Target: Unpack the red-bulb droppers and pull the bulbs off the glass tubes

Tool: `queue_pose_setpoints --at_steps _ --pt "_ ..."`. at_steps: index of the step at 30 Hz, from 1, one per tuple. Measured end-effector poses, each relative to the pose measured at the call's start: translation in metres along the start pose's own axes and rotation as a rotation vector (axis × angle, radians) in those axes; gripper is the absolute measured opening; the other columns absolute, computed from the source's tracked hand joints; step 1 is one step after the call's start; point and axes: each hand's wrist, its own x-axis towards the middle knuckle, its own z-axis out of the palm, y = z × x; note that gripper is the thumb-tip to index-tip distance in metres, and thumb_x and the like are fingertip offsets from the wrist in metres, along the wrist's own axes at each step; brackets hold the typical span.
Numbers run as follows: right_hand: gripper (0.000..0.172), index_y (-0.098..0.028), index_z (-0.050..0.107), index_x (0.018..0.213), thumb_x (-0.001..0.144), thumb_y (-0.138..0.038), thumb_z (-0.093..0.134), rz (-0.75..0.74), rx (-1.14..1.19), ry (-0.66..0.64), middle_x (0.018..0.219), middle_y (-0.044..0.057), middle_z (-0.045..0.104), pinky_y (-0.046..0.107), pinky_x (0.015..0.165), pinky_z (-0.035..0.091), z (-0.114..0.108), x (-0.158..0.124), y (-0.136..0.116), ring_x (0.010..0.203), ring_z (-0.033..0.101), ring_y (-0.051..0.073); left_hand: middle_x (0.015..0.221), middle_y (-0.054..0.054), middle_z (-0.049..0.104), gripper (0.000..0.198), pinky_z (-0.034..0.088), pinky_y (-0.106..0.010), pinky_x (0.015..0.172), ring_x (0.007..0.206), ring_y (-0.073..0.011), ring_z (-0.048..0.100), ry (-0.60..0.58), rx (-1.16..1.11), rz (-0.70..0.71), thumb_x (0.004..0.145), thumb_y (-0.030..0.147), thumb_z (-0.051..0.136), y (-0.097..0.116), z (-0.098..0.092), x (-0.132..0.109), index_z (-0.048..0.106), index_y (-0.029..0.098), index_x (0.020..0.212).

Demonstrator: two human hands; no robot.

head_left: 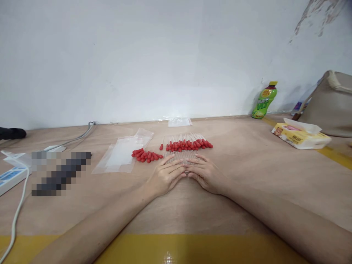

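Your left hand (pixel 165 179) and right hand (pixel 208 174) meet at the fingertips over the near ends of a row of thin clear tubes (pixel 187 156). The fingers of both are loosely extended; I cannot tell whether either grips a tube. Just beyond the tubes lie red-bulbed droppers (pixel 181 144); loose red bulbs (pixel 143 155) lie to the left, beside clear plastic bags (pixel 121 152).

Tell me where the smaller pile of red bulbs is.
In the head view, the smaller pile lies left of centre, beside the plastic bags and just beyond the left hand.
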Motion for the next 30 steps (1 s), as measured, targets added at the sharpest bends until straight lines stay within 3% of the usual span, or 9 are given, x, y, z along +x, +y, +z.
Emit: queue_pose_setpoints --at_steps 7,13,23,30 --pt "0.014 -0.016 0.059 0.089 0.085 -0.016 0.045 -0.083 0.082 0.047 0.098 0.007 0.066 0.036 0.099 0.04 0.001 -0.001 0.002 0.098 0.059 0.013 0.09 -0.001 0.069 0.012 0.032 -0.039 0.101 0.1 -0.0162 0.06 -0.085 -0.037 -0.043 0.084 0.017 0.049 0.003 -0.004 0.002 0.059 0.017 0.091" --pt "0.016 -0.013 0.06 0.086 0.085 -0.014 0.044 -0.111 0.005 0.028 0.096 0.009 0.066 0.035 0.098 0.042 -0.003 0.001 -0.003 0.095 0.06 0.014 0.089 0.0 0.069 0.012 0.029 -0.039 0.1 0.1 -0.0163 0.059 -0.13 -0.082 -0.081 0.086 0.019 0.047 0.004 -0.007 0.004 0.059 0.019 0.089" --pt "0.018 -0.012 0.059 0.089 0.086 -0.013 0.042 -0.215 -0.103 0.05 0.088 0.008 0.067 0.038 0.101 0.039 -0.011 0.0 -0.003 0.099 0.058 0.016 0.086 0.001 0.07 0.013 0.023 -0.042 0.102 0.1 -0.0175 0.059 -0.16 -0.092 -0.096 0.086 0.019 0.047 0.006 -0.012 0.004 0.06 0.019 0.087" --pt "0.02 -0.01 0.059 0.096 0.085 -0.009 0.042 -0.295 -0.186 0.03 0.095 0.01 0.066 0.041 0.103 0.038 -0.018 -0.003 -0.002 0.109 0.053 0.018 0.087 0.001 0.07 0.012 0.023 -0.042 0.102 0.101 -0.0177 0.059 -0.172 -0.102 -0.094 0.085 0.019 0.048 0.007 -0.014 0.004 0.06 0.019 0.087"
